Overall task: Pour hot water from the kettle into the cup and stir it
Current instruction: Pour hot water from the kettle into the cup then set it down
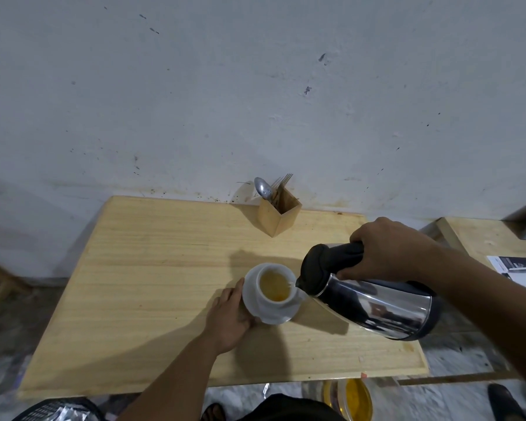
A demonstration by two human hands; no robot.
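The white cup point(274, 287) stood on its saucer point(252, 302) near the middle of the wooden table point(152, 268), holding yellowish liquid. The steel kettle point(374, 302), tilted with its spout at the rim, was gripped by the right hand point(389, 249); the left hand point(230, 316) lay half-curled against the saucer. Pouring looked underway; next, righting the kettle and fetching the spoon point(263, 187) from the wooden holder point(278, 212)
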